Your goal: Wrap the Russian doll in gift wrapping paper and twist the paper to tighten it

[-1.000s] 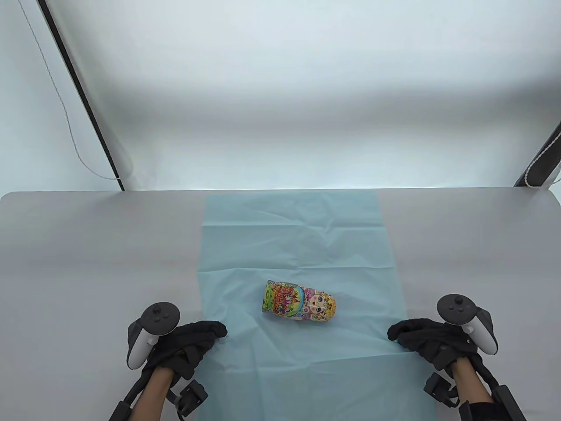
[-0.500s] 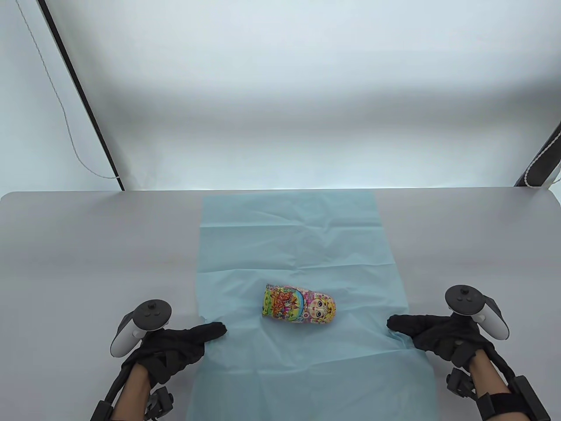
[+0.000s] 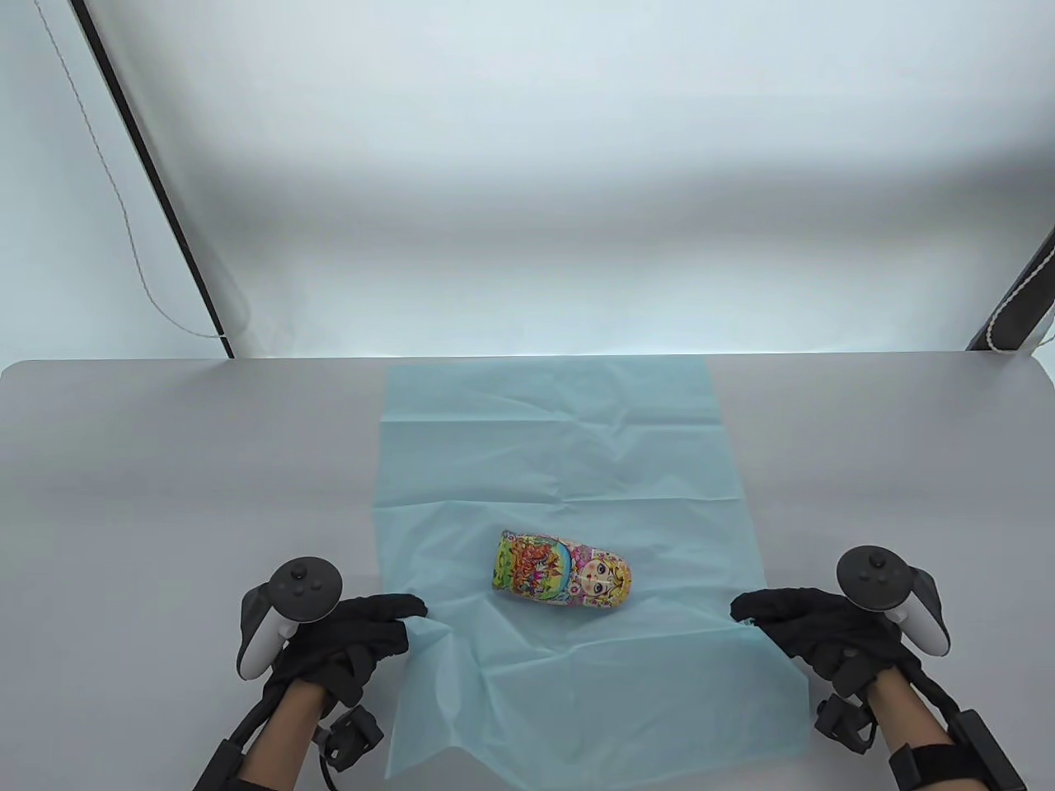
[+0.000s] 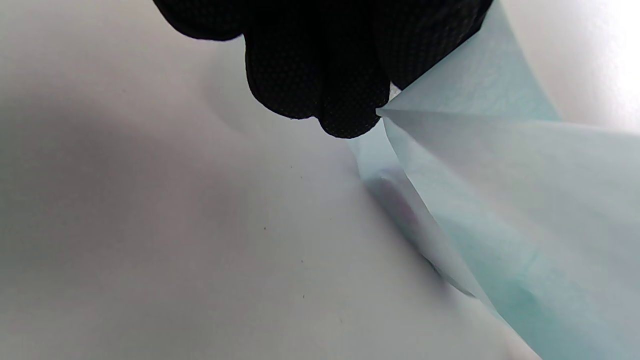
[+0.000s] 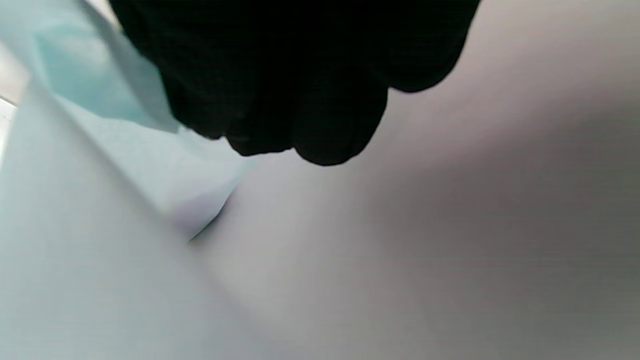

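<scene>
The left fingers (image 4: 320, 90) were pinched on the left edge of the paper (image 3: 569, 461), which rose in a taut fold from the table (image 3: 165, 461). The right fingers (image 5: 300, 115) curled over the right edge, seemingly gripping it, though the pinch itself was hidden. The left hand (image 3: 350, 638) and right hand (image 3: 812, 626) held opposite sides of the near part of the sheet, already lifted. The doll (image 3: 565, 570) lay on its side on the paper between the hands, head toward the right, touched by neither.

The risks looked plain. The thin sheet could tear at either pinch if pulled unevenly. A quick lift might roll the doll off centre. A loose right-hand hold could let that edge slip.
</scene>
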Demonstrator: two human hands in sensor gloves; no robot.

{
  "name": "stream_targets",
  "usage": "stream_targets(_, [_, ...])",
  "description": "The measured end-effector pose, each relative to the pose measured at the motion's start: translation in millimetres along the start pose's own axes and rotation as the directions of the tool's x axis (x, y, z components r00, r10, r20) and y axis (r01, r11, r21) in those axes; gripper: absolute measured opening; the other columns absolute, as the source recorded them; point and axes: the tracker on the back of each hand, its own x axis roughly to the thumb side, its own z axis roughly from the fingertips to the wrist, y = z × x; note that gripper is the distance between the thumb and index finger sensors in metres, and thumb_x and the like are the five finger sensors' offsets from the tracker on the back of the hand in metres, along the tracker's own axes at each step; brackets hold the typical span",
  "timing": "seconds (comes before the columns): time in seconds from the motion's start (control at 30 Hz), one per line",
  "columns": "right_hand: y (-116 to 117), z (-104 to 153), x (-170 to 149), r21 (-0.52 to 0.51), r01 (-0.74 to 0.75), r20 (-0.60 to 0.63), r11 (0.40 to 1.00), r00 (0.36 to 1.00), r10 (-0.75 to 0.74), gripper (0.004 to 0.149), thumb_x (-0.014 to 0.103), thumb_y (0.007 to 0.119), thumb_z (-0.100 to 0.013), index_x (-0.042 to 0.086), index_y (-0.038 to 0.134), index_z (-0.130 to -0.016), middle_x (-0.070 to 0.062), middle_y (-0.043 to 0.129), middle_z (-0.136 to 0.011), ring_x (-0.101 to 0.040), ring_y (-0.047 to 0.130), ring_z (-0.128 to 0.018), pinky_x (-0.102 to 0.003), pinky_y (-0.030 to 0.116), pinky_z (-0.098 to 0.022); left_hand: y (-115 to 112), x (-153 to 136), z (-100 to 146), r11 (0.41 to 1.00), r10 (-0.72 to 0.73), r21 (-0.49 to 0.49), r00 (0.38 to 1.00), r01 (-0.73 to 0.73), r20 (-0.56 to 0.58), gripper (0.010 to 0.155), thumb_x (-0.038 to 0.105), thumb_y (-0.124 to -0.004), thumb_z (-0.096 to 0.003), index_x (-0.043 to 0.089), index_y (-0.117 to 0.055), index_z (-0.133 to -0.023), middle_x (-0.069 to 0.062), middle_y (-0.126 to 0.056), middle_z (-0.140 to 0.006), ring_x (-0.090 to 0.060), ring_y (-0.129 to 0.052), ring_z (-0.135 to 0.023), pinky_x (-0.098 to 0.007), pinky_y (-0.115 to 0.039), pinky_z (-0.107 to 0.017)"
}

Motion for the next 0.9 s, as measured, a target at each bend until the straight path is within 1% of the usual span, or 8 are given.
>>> stream_targets(0.13, [-1.8, 2.1, 0.8, -0.105, -0.001, -0.015, 0.994, 1.000, -0.001, 0.042, 0.041, 0.093, -0.052, 0.031, 0.088, -0.092, 0.001, 0.107, -0.075, -0.023, 0.100, -0.072, -0.044, 0.080, -0.061, -0.6, 0.8, 0.4, 0.997, 0.048, 0.054, 0.999, -0.047, -0.014, 0.041, 0.038, -0.087, -0.0561, 0.024, -0.083, -0.094, 0.003, -0.101, -0.084, -0.022, -0.089, -0.083, -0.053, -0.068, -0.064])
stream_targets(0.23, [-2.4, 3.1, 0.6, -0.102, 0.016, -0.025, 0.995, 1.000, -0.019, 0.040, 0.041, 0.093, -0.052, 0.031, 0.089, -0.091, -0.010, 0.090, -0.093, -0.033, 0.088, -0.082, -0.052, 0.073, -0.068, -3.3, -0.3, -0.4, 0.994, 0.098, 0.056, 0.995, -0.097, -0.009, 0.041, 0.036, -0.086, -0.0568, 0.024, -0.082, -0.095, 0.000, -0.097, -0.088, -0.029, -0.081, -0.089, -0.059, -0.061, -0.067])
stream_targets(0.33, [-1.2, 4.7, 1.8, -0.135, -0.002, -0.008, 0.991, 1.000, 0.000, 0.040, 0.041, 0.092, -0.053, 0.031, 0.088, -0.092, -0.027, 0.056, -0.119, -0.048, 0.057, -0.102, -0.061, 0.057, -0.077, -5.5, 1.1, 0.3, 0.987, 0.145, 0.076, 0.989, -0.144, -0.002, 0.040, 0.034, -0.085, -0.0571, 0.023, -0.082, -0.096, -0.005, -0.087, -0.096, -0.037, -0.068, -0.096, -0.062, -0.056, -0.069])
stream_targets(0.4, [-0.5, 4.2, 3.0, -0.133, -0.006, 0.024, 0.991, 1.000, 0.009, 0.041, 0.040, 0.090, -0.055, 0.030, 0.086, -0.094, -0.030, 0.031, -0.127, -0.053, 0.031, -0.108, -0.064, 0.044, -0.081, -6.7, 1.1, -0.2, 0.986, 0.148, 0.080, 0.989, -0.147, -0.004, 0.040, 0.034, -0.084, -0.0572, 0.022, -0.082, -0.096, -0.009, -0.075, -0.105, -0.042, -0.057, -0.100, -0.064, -0.052, -0.070])
stream_targets(0.5, [-0.4, 4.0, 4.5, -0.167, 0.004, 0.084, 0.986, 0.996, 0.010, 0.041, 0.040, 0.089, -0.056, 0.027, 0.085, -0.095, -0.020, 0.018, -0.130, -0.050, 0.013, -0.109, -0.063, 0.033, -0.082, -7.7, 3.0, -0.7, 0.982, 0.160, 0.101, 0.987, -0.161, 0.021, 0.041, 0.033, -0.083, -0.0575, 0.021, -0.081, -0.096, -0.022, -0.035, -0.126, -0.047, -0.023, -0.106, -0.065, -0.039, -0.073])
stream_targets(0.6, [-0.3, 2.7, 6.4, -0.172, 0.033, 0.146, 0.984, 0.989, -0.008, 0.042, 0.039, 0.089, -0.056, 0.024, 0.084, -0.094, -0.010, 0.031, -0.132, -0.038, 0.018, -0.116, -0.061, 0.034, -0.084, -6.8, 3.0, -0.6, 0.973, 0.191, 0.119, 0.980, -0.197, 0.057, 0.040, 0.033, -0.083, -0.0579, 0.020, -0.081, -0.096, -0.011, -0.013, -0.128, -0.042, -0.009, -0.107, -0.064, -0.033, -0.075])
stream_targets(0.7, [2.3, -0.6, 5.4, -0.157, 0.073, 0.169, 0.985, 0.984, -0.046, 0.041, 0.035, 0.088, -0.057, 0.022, 0.082, -0.095, -0.007, 0.047, -0.130, -0.033, 0.032, -0.118, -0.056, 0.044, -0.085, -5.1, 2.8, 0.2, 0.968, 0.196, 0.139, 0.977, -0.207, 0.090, 0.040, 0.034, -0.085, -0.0576, 0.023, -0.082, -0.095, 0.006, -0.014, -0.128, -0.038, -0.006, -0.109, -0.063, -0.032, -0.076])
stream_targets(0.9, [4.9, -5.9, 8.3, -0.095, 0.124, 0.175, 0.988, 0.979, -0.106, 0.041, 0.034, 0.086, -0.059, 0.024, 0.079, -0.097, -0.008, 0.073, -0.120, -0.033, 0.062, -0.114, -0.057, 0.059, -0.080, -3.7, 2.5, -2.3, 0.961, 0.238, 0.097, 0.951, -0.261, 0.198, 0.039, 0.034, -0.089, -0.0558, 0.021, -0.086, -0.092, 0.017, -0.043, -0.124, -0.032, -0.014, -0.113, -0.060, -0.029, -0.078])
